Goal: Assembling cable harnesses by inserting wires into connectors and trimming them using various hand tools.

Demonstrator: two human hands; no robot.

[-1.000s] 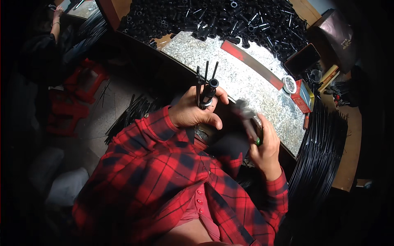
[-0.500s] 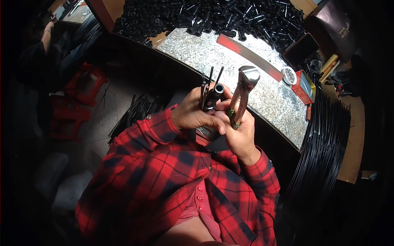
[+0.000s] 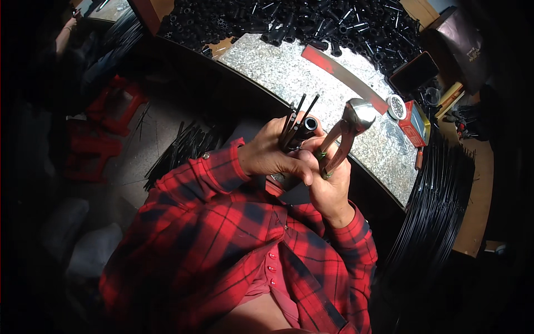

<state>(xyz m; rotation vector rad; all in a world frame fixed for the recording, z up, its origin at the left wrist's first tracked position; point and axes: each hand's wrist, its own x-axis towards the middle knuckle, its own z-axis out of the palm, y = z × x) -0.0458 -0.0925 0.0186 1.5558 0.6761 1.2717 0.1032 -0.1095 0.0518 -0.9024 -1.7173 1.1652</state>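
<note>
My left hand (image 3: pixel 266 151) is closed around a black tubular part (image 3: pixel 302 132) with a round open end. Several thin black rods (image 3: pixel 290 125) stick up beside the tube in the same grip. In my right hand (image 3: pixel 332 192) is a pair of metal pincers (image 3: pixel 347 131), gripped by the handles with its shiny head pointing up and away. The two hands meet in front of my chest, at the near edge of the worktable. Parts of the tube and of the pincer handles are hidden by my fingers.
A heap of black tubular parts (image 3: pixel 334 25) covers the far side of the speckled worktable (image 3: pixel 267 67). A red and grey flat bar (image 3: pixel 345 80), a phone (image 3: pixel 413 72), a round tin (image 3: pixel 396 107) and a red box (image 3: pixel 413 123) lie there. Long black rods (image 3: pixel 436 195) stand at right; red stools (image 3: pixel 117 106) at left.
Both hands have shifted a little to the right with what they hold. The pincers' head has swung right and slightly nearer; the rods lean more to the right.
</note>
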